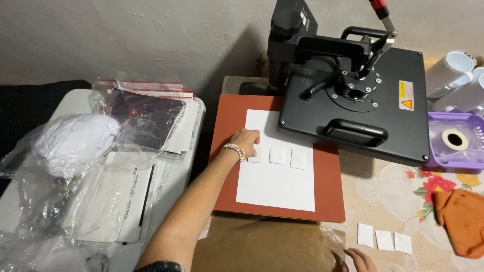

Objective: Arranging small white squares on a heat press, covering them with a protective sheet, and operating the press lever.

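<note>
3 white squares [278, 156] lie on paper [275, 189], left hand [245, 142] touching.

3 patches [279, 156] in a row on paper sheet [277, 171], sheet on press pad [327, 191] (swung-away heat plate [363, 95] behind-right); 3 more patches [384, 240] on surface, front-right.

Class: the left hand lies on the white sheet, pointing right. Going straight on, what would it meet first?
Probably the middle white square; the left hand already covers the first, though depth is unclear.
</note>
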